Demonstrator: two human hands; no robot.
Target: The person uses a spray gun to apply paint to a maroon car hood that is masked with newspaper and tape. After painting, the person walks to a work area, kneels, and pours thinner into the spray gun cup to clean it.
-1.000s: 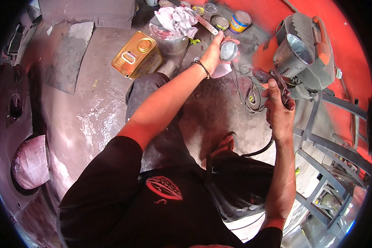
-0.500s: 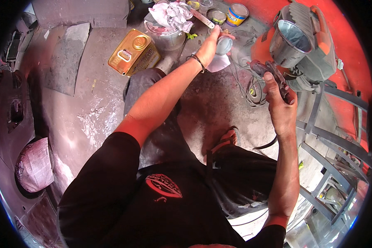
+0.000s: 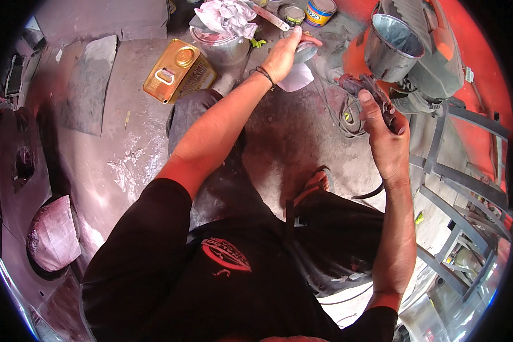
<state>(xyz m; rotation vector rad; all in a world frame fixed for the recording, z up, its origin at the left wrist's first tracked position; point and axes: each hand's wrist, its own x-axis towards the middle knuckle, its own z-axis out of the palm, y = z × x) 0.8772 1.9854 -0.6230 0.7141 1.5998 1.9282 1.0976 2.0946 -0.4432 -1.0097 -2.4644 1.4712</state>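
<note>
My right hand (image 3: 386,139) is closed round the handle of a spray gun (image 3: 370,94), thumb on top. The gun's open metal cup (image 3: 392,48) tilts beside it, its inside greyish and wet-looking. My left hand (image 3: 284,57) reaches forward, closed on a round, grey, dish-like piece (image 3: 306,52) that the fingers partly hide; whether it is a lid or a small cup cannot be told. A white sheet of paper (image 3: 296,78) lies just below that hand. Close to its fingertips is a flat stick (image 3: 272,18).
A gold rectangular can (image 3: 179,71) and a plastic bucket (image 3: 222,48) topped with crumpled cloth (image 3: 227,17) stand ahead. Small tins (image 3: 320,11) sit behind. An orange and grey machine (image 3: 433,68) and metal frame (image 3: 461,188) are at right, a car bumper (image 3: 23,171) at left.
Both hands keep their holds and shift only slightly. The view has moved a little, so the cans and bucket appear higher and further left.
</note>
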